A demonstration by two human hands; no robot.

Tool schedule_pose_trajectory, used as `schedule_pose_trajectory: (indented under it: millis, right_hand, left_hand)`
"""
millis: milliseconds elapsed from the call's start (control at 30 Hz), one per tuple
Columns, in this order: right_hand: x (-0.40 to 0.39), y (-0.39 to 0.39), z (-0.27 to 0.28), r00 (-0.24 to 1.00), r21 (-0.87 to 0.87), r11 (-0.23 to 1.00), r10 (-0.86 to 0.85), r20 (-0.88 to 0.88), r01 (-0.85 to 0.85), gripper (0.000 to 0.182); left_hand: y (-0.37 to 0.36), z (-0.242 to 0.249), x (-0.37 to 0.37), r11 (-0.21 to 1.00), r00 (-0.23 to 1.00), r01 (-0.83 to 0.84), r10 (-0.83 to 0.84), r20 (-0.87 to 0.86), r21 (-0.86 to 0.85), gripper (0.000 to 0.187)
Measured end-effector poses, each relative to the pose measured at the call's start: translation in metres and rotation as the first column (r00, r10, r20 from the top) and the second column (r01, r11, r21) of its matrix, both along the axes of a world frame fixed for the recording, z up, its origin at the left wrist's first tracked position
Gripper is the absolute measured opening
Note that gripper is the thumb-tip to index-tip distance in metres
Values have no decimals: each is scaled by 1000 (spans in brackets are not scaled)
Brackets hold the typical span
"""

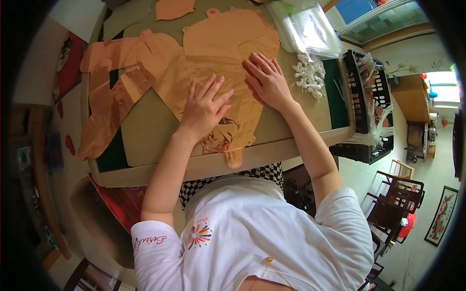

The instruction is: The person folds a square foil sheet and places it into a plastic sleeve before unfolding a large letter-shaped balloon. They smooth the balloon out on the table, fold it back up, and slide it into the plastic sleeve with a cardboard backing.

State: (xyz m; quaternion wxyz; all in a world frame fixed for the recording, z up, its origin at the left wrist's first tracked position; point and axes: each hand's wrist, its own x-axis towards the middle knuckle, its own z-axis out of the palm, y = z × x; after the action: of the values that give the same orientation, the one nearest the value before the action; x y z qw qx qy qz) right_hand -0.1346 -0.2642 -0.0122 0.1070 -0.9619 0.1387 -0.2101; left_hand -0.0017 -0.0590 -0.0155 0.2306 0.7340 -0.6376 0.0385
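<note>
Flat, uninflated copper-coloured foil balloons lie spread over the table. My left hand rests palm down on the foil near the middle, fingers stretched and apart. To its right and a little farther away, my right hand lies flat on the same foil near its right edge, fingers extended. Between my hands and the table's front edge the foil is crumpled, and a narrow foil tab hangs over that edge. Another foil piece with a round end lies beyond my hands. Neither hand grips anything.
A stack of clear plastic bags lies at the back right, with a bundle of white ribbon coils in front of it. A black plastic crate stands off the table's right side. One more foil piece lies at the far edge.
</note>
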Motion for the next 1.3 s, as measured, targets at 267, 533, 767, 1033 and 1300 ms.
schedule_pose_trajectory:
  millis: [267,533,767,1033,1300]
  right_hand:
    - [1,-1,-1,999,5,1000,8,-40,-8,44]
    - [0,-2,-2,999,9,1000,14,-45,-13,45]
    - [0,-1,-1,999,6,1000,15,-49,-15,46]
    - [3,-6,1,988,46,994,-99,116,94,40]
    - [15,-26,11,933,195,914,-338,-122,356,23]
  left_hand:
    - [-2,-2,-6,999,999,-51,51,5,2,38]
    - [-3,-6,-3,1000,999,-21,21,-27,0,38]
    - [-2,2,-4,1000,998,2,-3,-65,-21,46]
    - [-1,-2,-5,1000,999,-2,3,-40,17,45]
    - [-1,-2,-4,1000,999,2,0,-46,28,43]
